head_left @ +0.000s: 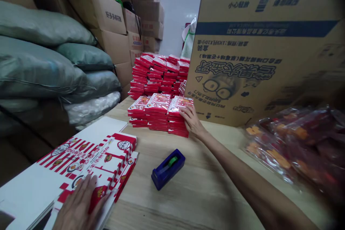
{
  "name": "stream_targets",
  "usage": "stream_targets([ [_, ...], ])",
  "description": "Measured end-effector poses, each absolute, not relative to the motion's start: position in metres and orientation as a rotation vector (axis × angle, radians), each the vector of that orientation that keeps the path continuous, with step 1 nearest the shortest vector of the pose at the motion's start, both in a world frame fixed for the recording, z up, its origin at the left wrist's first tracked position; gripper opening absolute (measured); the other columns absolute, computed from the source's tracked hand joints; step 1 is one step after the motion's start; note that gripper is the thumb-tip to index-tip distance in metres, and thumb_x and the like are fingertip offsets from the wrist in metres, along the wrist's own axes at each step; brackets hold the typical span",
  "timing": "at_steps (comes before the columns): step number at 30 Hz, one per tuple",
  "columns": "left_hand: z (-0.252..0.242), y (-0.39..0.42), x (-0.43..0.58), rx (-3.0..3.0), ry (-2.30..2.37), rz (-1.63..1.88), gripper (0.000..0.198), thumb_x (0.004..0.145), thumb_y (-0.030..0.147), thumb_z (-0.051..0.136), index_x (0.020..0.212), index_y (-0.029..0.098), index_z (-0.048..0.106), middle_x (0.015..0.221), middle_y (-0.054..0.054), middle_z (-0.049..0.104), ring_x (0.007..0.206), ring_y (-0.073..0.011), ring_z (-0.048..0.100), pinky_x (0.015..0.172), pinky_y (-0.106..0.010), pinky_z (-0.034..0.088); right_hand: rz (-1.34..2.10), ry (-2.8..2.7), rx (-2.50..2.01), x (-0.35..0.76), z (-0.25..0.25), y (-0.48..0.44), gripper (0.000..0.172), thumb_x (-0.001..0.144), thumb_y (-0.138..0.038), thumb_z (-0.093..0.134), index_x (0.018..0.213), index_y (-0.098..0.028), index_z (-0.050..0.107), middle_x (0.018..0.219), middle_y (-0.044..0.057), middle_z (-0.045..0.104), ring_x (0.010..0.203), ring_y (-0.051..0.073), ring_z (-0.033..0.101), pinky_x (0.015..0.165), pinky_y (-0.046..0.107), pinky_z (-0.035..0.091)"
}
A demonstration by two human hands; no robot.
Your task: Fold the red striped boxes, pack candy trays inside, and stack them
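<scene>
My left hand (78, 205) lies flat with its fingers apart on a pile of unfolded red-and-white printed cardboard box blanks (104, 161) at the near left of the table. My right hand (192, 121) reaches forward and rests against the rightmost of three low stacks of small red-and-white boxes (157, 113). Its fingers touch the stack's near corner, just under the top box. Behind these stand taller piles of similar red boxes (159, 73). A blue tape dispenser (167, 169) with a green roll sits between my hands, touching neither.
The light wood table (185, 201) holds everything. A large printed carton (258, 50) stands upside down at the right, with clear bags of red-orange packets (293, 143) in front. Grey-green sacks (45, 68) and stacked cardboard boxes (107, 36) line the left and back.
</scene>
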State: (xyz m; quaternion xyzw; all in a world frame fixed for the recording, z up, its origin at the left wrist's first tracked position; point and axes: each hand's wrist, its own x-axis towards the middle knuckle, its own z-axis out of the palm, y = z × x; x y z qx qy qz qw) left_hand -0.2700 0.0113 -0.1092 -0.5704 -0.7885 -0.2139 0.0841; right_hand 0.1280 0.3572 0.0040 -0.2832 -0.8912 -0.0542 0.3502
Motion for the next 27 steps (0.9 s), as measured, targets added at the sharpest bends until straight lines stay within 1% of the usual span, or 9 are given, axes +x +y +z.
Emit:
stream_targets([
  [3,-0.109,0.012,-0.273,-1.749,-2.316,-0.648,0.062,0.083,0.056,0.043,0.129,0.022,0.067,0.136,-0.014,0.070,0.138,-0.0377,0.056,0.118,-0.055,0.044,-0.121,-2.313,-0.741,0.120,0.003,0.366,0.051,0.090,-0.008,0.039,0.135,-0.015,0.062,0.150,0.015,0.057,0.154,0.034,0.027,0.127,0.066,0.016],
  [7,-0.094,0.012,-0.260,-1.729,-2.304,-0.559,0.062,0.086,0.052,0.040,0.128,0.015,0.067,0.135,-0.018,0.071,0.132,-0.0374,0.062,0.114,-0.054,0.048,-0.096,-2.265,-0.761,0.107,0.014,0.364,0.053,0.083,-0.006,0.043,0.129,-0.019,0.065,0.145,0.011,0.062,0.154,0.033,0.028,0.127,0.067,0.007],
  [11,-0.070,0.009,-0.243,-1.730,-2.360,-0.402,0.055,0.093,0.044,0.038,0.127,0.015,0.069,0.136,-0.016,0.071,0.125,-0.0320,0.068,0.108,-0.047,0.053,-0.074,-2.105,-0.858,0.112,0.021,0.324,0.058,0.085,-0.019,0.054,0.143,-0.020,0.054,0.163,0.014,0.043,0.157,0.042,0.016,0.119,0.079,-0.003],
  [13,-0.058,0.008,-0.232,-1.705,-2.401,-0.339,0.051,0.097,0.042,0.037,0.127,0.018,0.070,0.135,-0.014,0.072,0.119,-0.0311,0.071,0.098,-0.045,0.058,-0.023,-2.013,-0.893,0.121,0.015,0.285,0.060,0.092,-0.026,0.053,0.151,-0.023,0.045,0.163,0.014,0.041,0.157,0.041,0.018,0.119,0.079,0.003],
  [14,-0.052,0.008,-0.227,-1.684,-2.429,-0.303,0.049,0.099,0.041,0.036,0.127,0.019,0.070,0.134,-0.013,0.072,0.114,-0.0315,0.073,0.090,-0.043,0.059,0.041,-1.942,-0.903,0.128,0.009,0.262,0.057,0.094,-0.028,0.054,0.150,-0.025,0.047,0.159,0.013,0.047,0.156,0.039,0.024,0.120,0.077,0.007],
  [17,-0.033,0.007,-0.215,-1.635,-2.519,-0.200,0.041,0.101,0.036,0.039,0.120,0.023,0.073,0.113,-0.013,0.080,0.085,-0.0311,0.077,0.065,-0.036,0.054,0.217,-1.781,-0.895,0.154,-0.016,0.181,0.036,0.096,-0.029,0.057,0.132,-0.027,0.064,0.138,0.012,0.066,0.144,0.035,0.046,0.121,0.069,0.024],
  [19,-0.018,0.004,-0.212,-1.627,-2.483,-0.248,0.038,0.101,0.033,0.042,0.120,0.021,0.074,0.099,-0.013,0.081,0.078,-0.0290,0.075,0.064,-0.033,0.049,0.407,-1.674,-0.953,0.175,-0.035,0.127,0.025,0.096,-0.033,0.061,0.118,-0.028,0.072,0.130,0.011,0.070,0.136,0.035,0.054,0.117,0.063,0.036],
  [22,0.019,-0.009,-0.205,-1.381,-2.299,-0.666,0.037,0.102,0.034,0.045,0.116,0.017,0.075,0.097,-0.012,0.080,0.080,-0.0251,0.073,0.068,-0.030,0.048,0.816,-1.507,-1.126,0.198,-0.052,0.061,0.025,0.096,-0.042,0.063,0.112,-0.028,0.075,0.125,0.010,0.073,0.123,0.035,0.064,0.114,0.060,0.043],
  [27,0.063,-0.032,-0.142,-1.178,-2.216,-1.750,0.038,0.097,0.051,0.059,0.111,0.020,0.075,0.091,-0.003,0.077,0.076,-0.0196,0.068,0.068,-0.026,0.051,1.441,-1.108,-1.135,0.188,-0.036,0.012,0.043,0.090,-0.055,0.070,0.127,-0.031,0.071,0.134,0.009,0.072,0.136,0.035,0.058,0.121,0.054,0.039],
])
